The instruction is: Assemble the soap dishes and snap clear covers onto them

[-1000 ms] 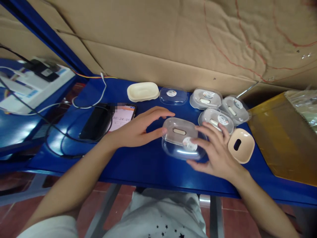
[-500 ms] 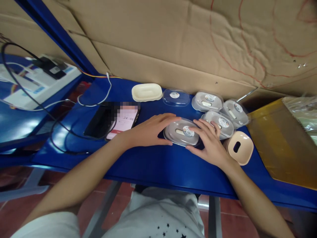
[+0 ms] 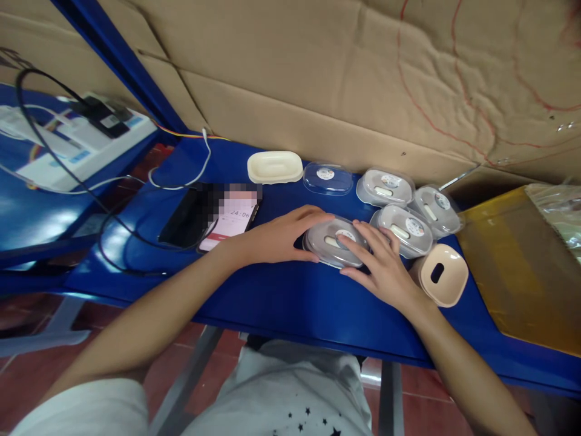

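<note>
A grey oval box, resembling a soap dish, under a clear plastic cover lies on the blue table between my hands. My left hand grips its left end, thumb at the near side and fingers at the far side. My right hand holds the right end, with its fingers across the top and thumb at the near edge. One right fingertip rests on the round label, partly covering it. Just beyond my right hand is another covered grey box. A beige box with a dark slot stands near my right wrist.
Two more covered grey boxes, a loose clear cover and a cream tray line the back. Left are a phone, cables and a power strip. A taped carton stands at right.
The view has shifted slightly. Both hands stay on the same covered box, and a right fingertip has slid a little left over its label.
</note>
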A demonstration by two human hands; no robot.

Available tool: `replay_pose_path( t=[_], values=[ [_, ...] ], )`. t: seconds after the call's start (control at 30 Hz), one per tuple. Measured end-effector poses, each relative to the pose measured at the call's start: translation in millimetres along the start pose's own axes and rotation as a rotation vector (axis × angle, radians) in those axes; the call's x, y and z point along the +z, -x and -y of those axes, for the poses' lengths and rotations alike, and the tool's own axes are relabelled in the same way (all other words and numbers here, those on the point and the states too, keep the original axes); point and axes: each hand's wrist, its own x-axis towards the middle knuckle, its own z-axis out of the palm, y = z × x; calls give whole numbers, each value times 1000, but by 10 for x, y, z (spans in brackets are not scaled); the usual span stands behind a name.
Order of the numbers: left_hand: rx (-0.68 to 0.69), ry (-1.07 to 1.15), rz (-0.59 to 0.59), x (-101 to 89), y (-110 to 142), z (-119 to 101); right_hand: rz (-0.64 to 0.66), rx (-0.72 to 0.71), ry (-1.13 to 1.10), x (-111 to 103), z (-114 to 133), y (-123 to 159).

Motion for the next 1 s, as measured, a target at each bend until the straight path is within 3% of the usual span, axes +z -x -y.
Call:
replay_pose_path(
  t=[0.67,1.0],
  values=[
    [40,-239,-47,-21,55,-40,28,-47,0,51,147,-36],
    [42,-97,18,-88,48,-10,31,-78,24,37,149,-45]
  ],
)
